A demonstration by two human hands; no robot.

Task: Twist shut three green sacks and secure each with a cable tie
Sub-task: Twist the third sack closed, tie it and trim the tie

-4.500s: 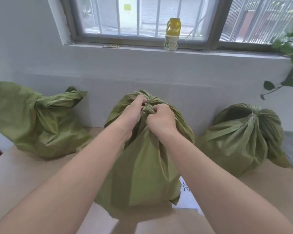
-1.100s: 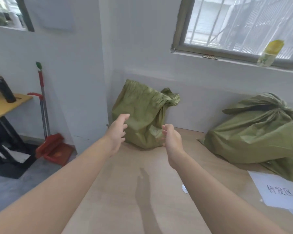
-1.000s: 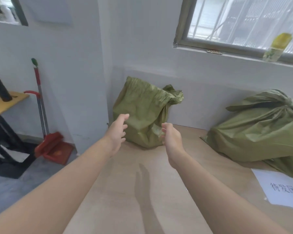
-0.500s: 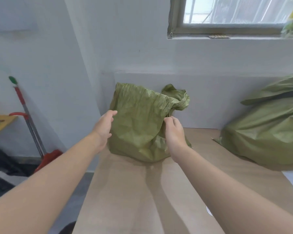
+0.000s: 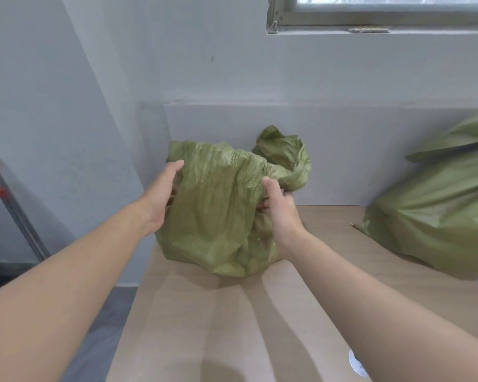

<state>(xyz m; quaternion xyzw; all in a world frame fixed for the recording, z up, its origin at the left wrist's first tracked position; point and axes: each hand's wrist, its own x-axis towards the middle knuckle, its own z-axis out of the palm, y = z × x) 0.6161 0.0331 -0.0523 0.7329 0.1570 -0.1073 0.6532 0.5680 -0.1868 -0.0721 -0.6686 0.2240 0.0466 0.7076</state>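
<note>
Head view: crumpled green woven-plastic sack [image 5: 218, 216] standing on the pale brown worktop [image 5: 232, 326], back against the grey wall [image 5: 232, 78], straight ahead of both hands. Left hand [image 5: 163, 194] curled round its left flank, thumb up near the top edge. Right hand [image 5: 279, 213] pinching fabric on the right side, just under the loose mouth flopping rightward. Neck untwisted, no tie seen. Right hand nearer the mouth, so probably the one to gather it. Second green sack [image 5: 439, 216] lying well apart at right.
</note>
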